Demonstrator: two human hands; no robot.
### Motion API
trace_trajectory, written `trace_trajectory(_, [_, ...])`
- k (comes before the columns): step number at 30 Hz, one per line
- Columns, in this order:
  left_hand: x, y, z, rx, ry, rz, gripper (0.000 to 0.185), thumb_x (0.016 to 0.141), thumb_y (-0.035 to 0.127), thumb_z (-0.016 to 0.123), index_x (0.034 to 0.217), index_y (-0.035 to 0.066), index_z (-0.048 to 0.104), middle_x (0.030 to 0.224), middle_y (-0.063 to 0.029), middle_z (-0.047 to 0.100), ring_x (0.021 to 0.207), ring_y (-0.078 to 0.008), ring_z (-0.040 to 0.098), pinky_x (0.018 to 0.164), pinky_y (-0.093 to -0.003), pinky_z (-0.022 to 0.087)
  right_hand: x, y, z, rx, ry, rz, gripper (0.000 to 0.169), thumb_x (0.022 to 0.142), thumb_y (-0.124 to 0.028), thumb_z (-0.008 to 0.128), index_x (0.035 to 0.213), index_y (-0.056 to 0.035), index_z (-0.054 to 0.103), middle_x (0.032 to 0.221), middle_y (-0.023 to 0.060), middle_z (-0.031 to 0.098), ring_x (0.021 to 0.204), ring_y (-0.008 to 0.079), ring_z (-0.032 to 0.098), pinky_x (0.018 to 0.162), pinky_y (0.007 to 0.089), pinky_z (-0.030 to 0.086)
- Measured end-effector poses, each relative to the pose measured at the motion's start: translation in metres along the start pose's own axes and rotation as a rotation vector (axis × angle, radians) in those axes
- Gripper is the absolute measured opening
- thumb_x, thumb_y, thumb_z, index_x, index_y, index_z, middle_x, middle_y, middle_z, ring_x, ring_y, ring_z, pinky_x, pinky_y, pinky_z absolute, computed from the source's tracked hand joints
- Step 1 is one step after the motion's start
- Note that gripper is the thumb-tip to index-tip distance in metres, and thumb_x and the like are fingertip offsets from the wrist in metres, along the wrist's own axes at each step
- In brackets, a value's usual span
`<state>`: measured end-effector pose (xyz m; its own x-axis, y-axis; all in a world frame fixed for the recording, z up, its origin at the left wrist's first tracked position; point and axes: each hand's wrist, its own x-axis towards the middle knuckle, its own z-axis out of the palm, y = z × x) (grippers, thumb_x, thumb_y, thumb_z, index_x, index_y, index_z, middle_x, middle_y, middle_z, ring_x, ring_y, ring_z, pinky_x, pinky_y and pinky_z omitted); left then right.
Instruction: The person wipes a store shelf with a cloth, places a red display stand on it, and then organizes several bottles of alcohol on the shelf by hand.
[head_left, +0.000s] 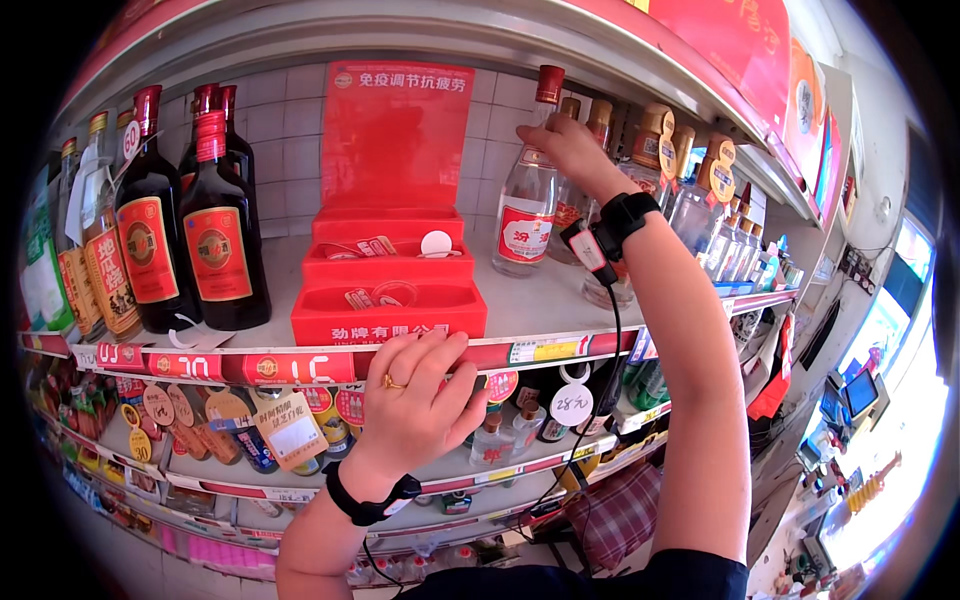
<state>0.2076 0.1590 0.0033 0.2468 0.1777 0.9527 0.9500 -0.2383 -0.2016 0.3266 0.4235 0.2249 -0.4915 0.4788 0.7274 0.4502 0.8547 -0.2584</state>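
Note:
My right hand (576, 152) is closed around the neck of a clear glass liquor bottle (523, 196) with a red cap and a red-and-white label. The bottle is upright on the upper shelf (480, 251), right of a red tiered plastic display stand (397, 135). Flat discs and small printed pieces lie in the stand's tiers. Fingertips of my left hand (424, 397), which wears a ring, rest at the shelf's front edge against the foot of the stand. The left hand holds nothing. Both wrists carry black strapped devices with cables.
Dark bottles (217, 247) with red labels stand to the left. More clear bottles (679, 202) with hanging tags crowd the right, close to my right wrist. Overhead runs another shelf (420, 34). Lower shelves hold tagged bottles (491, 439). A cable (616, 337) hangs from the right wrist device.

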Motion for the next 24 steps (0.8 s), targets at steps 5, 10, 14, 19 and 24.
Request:
trace_trajectory(5, [0.003,0.002,0.0,0.003,0.015,-0.009,0.02,0.074,0.021,0.076,0.088,0.009,0.068,0.117,-0.0076,0.065,0.11,-0.0258,0.061,0.096,-0.0435,0.047,-0.004,-0.014,-0.013,-0.024,-0.116,0.126,0.063,0.081,-0.053,0.066,0.1,0.0071,0.069,0.1,0.0238,0.07,0.097,0.0362,0.068,0.075,0.0422,0.054])
trace_trajectory(10, [0.001,0.0,0.0,0.028,0.025,-0.005,0.02,0.074,0.021,0.077,0.088,0.009,0.068,0.117,-0.0079,0.065,0.111,-0.0254,0.06,0.095,-0.0429,0.047,-0.024,-0.038,-0.006,-0.072,-0.256,0.204,0.072,0.073,-0.049,0.079,0.117,0.0039,0.06,0.111,0.0161,0.067,0.095,0.0239,0.068,0.061,0.0341,0.058])
trace_trajectory(14, [0.0,0.001,0.003,0.029,0.03,-0.009,0.02,0.074,0.022,0.077,0.088,0.009,0.068,0.118,-0.0074,0.065,0.114,-0.0246,0.059,0.097,-0.0429,0.046,-0.02,-0.031,-0.009,-0.047,-0.315,0.226,0.072,0.071,-0.044,0.083,0.119,0.0038,0.058,0.112,0.0162,0.067,0.097,0.0248,0.068,0.067,0.034,0.06])
trace_trajectory(19, [-0.002,0.001,0.004,0.045,0.024,0.004,0.022,0.073,0.024,0.078,0.088,0.01,0.068,0.119,-0.0071,0.064,0.114,-0.0249,0.058,0.098,-0.044,0.044,-0.012,-0.025,0.009,-0.127,-0.255,0.221,0.072,0.07,-0.045,0.083,0.115,0.0059,0.059,0.107,0.017,0.068,0.093,0.0252,0.069,0.065,0.0335,0.06])
trace_trajectory(24, [-0.004,-0.001,0.003,0.067,-0.001,0.013,0.026,0.071,0.026,0.08,0.09,0.012,0.068,0.121,-0.0073,0.062,0.115,-0.0268,0.056,0.098,-0.0462,0.042,-0.023,-0.028,0.005,-0.127,-0.196,0.124,0.067,0.071,-0.05,0.078,0.098,0.0098,0.066,0.095,0.0235,0.069,0.081,0.0311,0.07,0.062,0.0373,0.057])
